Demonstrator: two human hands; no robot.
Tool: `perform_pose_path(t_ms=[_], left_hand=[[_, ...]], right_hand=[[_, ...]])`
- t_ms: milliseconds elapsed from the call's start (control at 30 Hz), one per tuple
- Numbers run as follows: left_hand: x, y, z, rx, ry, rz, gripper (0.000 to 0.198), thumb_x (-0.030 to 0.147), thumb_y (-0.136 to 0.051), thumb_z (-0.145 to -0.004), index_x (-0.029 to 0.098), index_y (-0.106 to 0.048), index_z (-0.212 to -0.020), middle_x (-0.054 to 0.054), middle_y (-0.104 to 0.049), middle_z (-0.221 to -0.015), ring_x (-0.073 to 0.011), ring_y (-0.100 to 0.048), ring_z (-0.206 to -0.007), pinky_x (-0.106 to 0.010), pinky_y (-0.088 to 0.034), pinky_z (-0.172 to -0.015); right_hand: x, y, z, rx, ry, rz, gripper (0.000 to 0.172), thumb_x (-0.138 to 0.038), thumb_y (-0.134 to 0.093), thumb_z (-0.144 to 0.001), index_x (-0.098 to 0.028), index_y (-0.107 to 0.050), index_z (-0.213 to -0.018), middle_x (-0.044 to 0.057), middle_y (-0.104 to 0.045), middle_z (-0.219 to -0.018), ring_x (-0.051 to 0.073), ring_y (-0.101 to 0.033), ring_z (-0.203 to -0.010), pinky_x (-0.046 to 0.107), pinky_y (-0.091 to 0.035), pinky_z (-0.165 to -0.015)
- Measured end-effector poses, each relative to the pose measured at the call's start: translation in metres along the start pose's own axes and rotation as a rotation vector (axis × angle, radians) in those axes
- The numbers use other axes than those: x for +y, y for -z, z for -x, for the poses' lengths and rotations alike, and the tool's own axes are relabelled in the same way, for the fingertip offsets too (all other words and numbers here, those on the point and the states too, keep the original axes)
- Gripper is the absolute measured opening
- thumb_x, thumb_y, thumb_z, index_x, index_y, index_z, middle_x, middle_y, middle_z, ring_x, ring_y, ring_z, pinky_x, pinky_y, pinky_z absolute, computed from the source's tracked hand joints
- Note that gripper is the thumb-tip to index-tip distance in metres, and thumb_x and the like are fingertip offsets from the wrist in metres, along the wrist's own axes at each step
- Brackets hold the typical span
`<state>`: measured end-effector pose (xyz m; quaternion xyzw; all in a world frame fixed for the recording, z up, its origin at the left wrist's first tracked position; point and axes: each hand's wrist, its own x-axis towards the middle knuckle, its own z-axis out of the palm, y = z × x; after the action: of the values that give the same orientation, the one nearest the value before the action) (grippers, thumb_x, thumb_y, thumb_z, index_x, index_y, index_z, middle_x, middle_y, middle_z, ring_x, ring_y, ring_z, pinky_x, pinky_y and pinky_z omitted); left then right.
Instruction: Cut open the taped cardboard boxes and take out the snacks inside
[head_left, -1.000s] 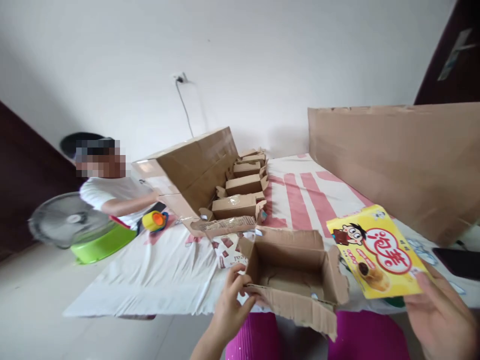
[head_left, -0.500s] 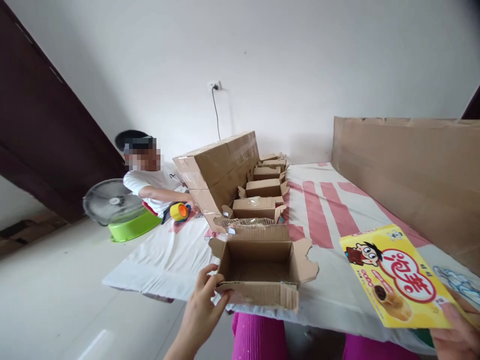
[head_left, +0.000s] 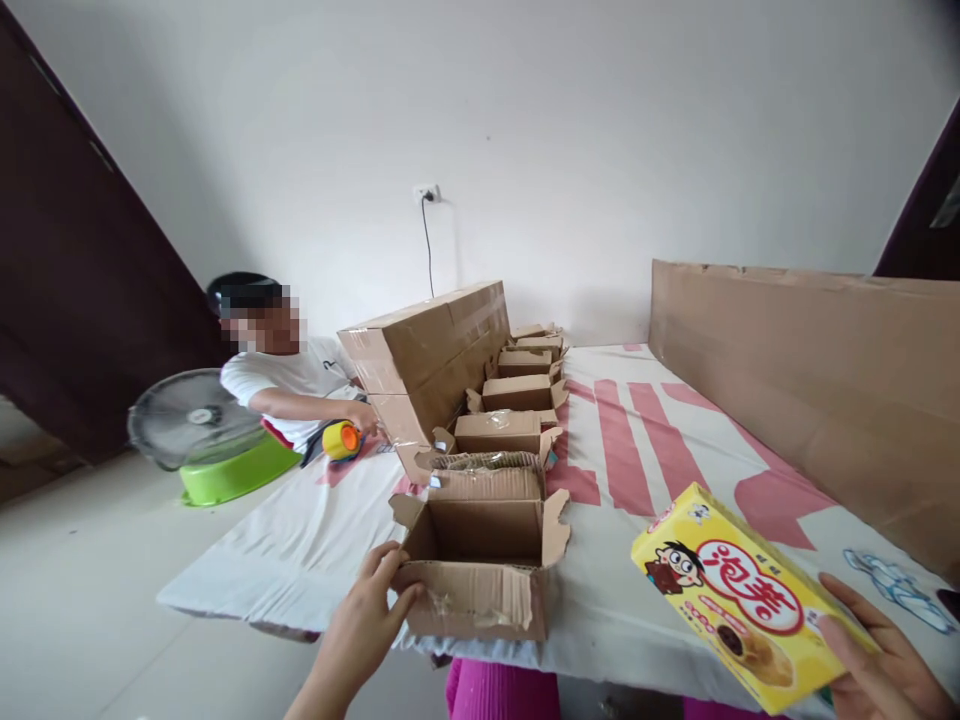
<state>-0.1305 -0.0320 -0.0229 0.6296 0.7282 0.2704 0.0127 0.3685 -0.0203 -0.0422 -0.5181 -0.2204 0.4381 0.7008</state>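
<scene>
One open box (head_left: 480,600) of brown cardboard stands at the near edge of the table (head_left: 645,620), which is covered by a white cloth with pink stripes. All four flaps are folded out, and no contents show from this angle. The left hand (head_left: 367,620) grips its near left corner, with the fingers (head_left: 390,560) curled over the flap and the thumb pressed to the front wall.

The right hand (head_left: 877,670) holds one yellow box (head_left: 739,600) printed with a cartoon face and red characters. It is tilted in the air over the table's near right edge, well apart from the open box. The thumb lies on its top face and the other fingers are spread beneath it.

Behind the open box runs a row of small boxes (head_left: 499,432). About five can be counted, though the farthest are too small to be sure. Just left of the row are two large sealed cartons (head_left: 427,340), stacked one on the other. One long cardboard sheet (head_left: 810,370) stands along the right side.

One other person (head_left: 289,375) sits at the table's left side with a yellow and orange tape dispenser (head_left: 341,440) by the hand. Beside them are one fan (head_left: 187,415) and one green basin (head_left: 236,472).
</scene>
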Motion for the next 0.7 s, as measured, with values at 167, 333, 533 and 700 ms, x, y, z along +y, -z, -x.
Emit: perform_pose_path(t_ms=[167,333,533,700], left_hand=[[-0.002,-0.027,0.006,0.17,-0.017,0.008,0.044,0.039,-0.045,-0.09,0.025,-0.048,-0.132,-0.011,-0.049,-0.133,-0.0289,-0.061,-0.115,-0.045,-0.055,-0.093],[0.025,-0.049,0.036,0.333,-0.018,-0.299,0.075,0.015,-0.051,-0.085,0.032,-0.02,-0.151,-0.014,-0.021,-0.157,-0.0432,-0.014,-0.148,-0.065,-0.03,-0.11],[0.03,-0.072,0.048,0.348,-0.102,-0.302,0.102,0.004,-0.055,-0.079,0.038,0.005,-0.153,-0.016,-0.02,-0.156,-0.0448,-0.027,-0.142,-0.063,-0.037,-0.108],[0.035,-0.086,0.048,0.38,-0.074,-0.194,0.105,0.006,-0.059,-0.078,0.041,0.007,-0.153,-0.015,-0.01,-0.161,-0.0453,-0.021,-0.145,-0.065,-0.038,-0.106]], right_hand=[[-0.009,-0.012,0.005,-0.02,-0.07,-0.024,0.078,-0.045,-0.089,-0.045,-0.028,-0.057,-0.114,0.01,-0.071,-0.107,0.036,-0.072,-0.091,0.043,-0.064,-0.064],[-0.002,-0.011,0.004,-0.049,-0.094,-0.058,0.076,-0.037,-0.092,-0.045,-0.028,-0.059,-0.112,0.009,-0.067,-0.12,0.034,-0.072,-0.094,0.039,-0.064,-0.069],[0.017,-0.003,-0.003,-0.11,-0.086,-0.065,0.074,-0.036,-0.092,-0.046,-0.028,-0.058,-0.111,0.008,-0.073,-0.107,0.034,-0.073,-0.09,0.039,-0.064,-0.064],[0.023,-0.007,-0.001,-0.151,-0.045,-0.062,0.07,-0.038,-0.092,-0.05,-0.027,-0.057,-0.11,0.007,-0.076,-0.101,0.033,-0.073,-0.088,0.041,-0.064,-0.067]])
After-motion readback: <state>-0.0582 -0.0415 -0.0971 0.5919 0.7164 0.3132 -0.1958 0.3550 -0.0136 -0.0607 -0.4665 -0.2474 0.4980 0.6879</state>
